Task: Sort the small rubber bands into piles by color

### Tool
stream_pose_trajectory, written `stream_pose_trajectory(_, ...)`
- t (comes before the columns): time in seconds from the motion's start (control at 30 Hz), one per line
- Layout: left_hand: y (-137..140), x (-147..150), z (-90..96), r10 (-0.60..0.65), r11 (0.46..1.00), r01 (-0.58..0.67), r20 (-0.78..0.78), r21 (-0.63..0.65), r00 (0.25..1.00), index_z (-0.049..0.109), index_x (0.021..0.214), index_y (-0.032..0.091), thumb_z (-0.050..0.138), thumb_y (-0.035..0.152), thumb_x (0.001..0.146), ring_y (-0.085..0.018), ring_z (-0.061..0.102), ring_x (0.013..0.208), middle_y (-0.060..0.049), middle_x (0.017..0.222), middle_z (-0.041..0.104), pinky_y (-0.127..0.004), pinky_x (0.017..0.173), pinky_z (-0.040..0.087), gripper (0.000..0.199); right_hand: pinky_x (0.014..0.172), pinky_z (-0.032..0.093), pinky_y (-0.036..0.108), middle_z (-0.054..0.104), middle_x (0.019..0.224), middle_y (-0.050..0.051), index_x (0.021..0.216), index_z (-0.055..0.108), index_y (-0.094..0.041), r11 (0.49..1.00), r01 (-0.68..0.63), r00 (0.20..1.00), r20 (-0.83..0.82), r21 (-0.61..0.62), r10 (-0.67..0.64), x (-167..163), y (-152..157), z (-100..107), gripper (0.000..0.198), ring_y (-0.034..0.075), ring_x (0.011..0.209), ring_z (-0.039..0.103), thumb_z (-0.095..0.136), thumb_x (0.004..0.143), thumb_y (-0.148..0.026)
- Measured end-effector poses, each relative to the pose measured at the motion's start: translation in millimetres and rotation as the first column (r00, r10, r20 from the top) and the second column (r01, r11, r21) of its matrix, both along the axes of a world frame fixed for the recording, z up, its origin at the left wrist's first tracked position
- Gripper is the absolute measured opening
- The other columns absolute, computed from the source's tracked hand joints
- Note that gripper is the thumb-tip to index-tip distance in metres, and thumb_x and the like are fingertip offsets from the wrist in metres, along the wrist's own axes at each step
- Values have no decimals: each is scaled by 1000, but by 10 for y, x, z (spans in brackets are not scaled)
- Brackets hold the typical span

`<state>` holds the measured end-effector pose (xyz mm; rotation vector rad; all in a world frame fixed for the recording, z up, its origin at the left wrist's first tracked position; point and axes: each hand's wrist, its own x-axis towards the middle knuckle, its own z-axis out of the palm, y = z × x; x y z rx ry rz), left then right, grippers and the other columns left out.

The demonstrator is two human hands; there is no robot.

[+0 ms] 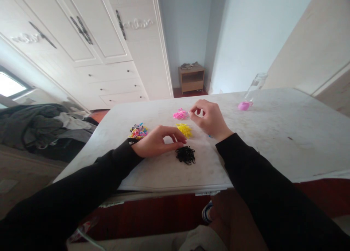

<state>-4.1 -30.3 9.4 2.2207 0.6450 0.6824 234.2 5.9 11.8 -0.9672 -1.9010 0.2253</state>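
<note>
My left hand (161,141) is closed in a loose pinch, its fingertips just above a pile of black rubber bands (185,155). My right hand (209,119) is pinched too, the thumb and forefinger meeting at the right edge of a pink rubber band pile (180,114). Whatever either pinch holds is too small to make out. Yellow rubber bands (184,130) lie in a heap between the two hands. Beside my left wrist sits a mixed-colour pile of rubber bands (139,130), partly covered by the hand. Something blue (210,136) peeks out under my right hand.
A clear glass bottle (255,86) with something pink at its base stands toward the table's far right. The white-covered table (273,141) ends close in front of me. Dark clothes (41,130) are heaped to the left, near a white wardrobe (109,43).
</note>
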Motion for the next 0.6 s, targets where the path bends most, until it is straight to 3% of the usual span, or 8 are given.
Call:
stream_pose_trajectory(0.1, 24, -7, -8, -14, 1000, 14, -33, -27, 999, 81, 105, 16, 75, 25, 97, -18, 79, 90, -9, 102, 86, -30, 84, 64, 13, 66, 41, 34, 68, 73, 4, 69, 65, -21, 998, 32, 998, -49, -51, -34, 264, 66, 28, 12, 17, 68, 57, 65, 81, -24)
stream_pose_trajectory(0.2, 30, -12, -2, -59, 996, 53, -69, -73, 996, 82, 108, 16, 75, 24, 97, -19, 80, 92, -11, 105, 86, -32, 86, 65, 16, 62, 38, 34, 67, 67, 4, 66, 68, -20, 980, 80, 991, -91, -184, -98, 614, 110, 56, 16, 16, 63, 52, 70, 77, -32)
stream_pose_trajectory(0.33, 24, -26, 6, -99, 991, 92, -75, -97, 992, 81, 111, 15, 74, 23, 97, -20, 80, 94, -11, 107, 85, -33, 88, 66, 18, 59, 35, 34, 67, 64, 3, 67, 74, -21, 913, 30, 999, -13, -408, -38, 993, 103, 51, 25, 15, 58, 49, 81, 71, -44)
stream_pose_trajectory(0.47, 25, -42, 1, -110, 990, 102, -78, -95, 991, 81, 112, 15, 74, 23, 97, -20, 80, 95, -11, 108, 85, -33, 88, 66, 18, 64, 42, 33, 71, 68, 5, 64, 74, -21, 862, -62, 995, 34, -504, 91, 1122, 77, 10, 32, 18, 65, 58, 85, 68, -50)
stream_pose_trajectory(0.6, 35, -48, -17, -65, 995, 58, -79, -84, 995, 81, 110, 16, 75, 25, 96, -19, 80, 91, -11, 106, 85, -31, 84, 66, 18, 63, 43, 32, 70, 63, 4, 62, 72, -21, 854, -63, 990, 74, -517, 118, 1114, 73, -13, 29, 18, 64, 59, 85, 67, -46)
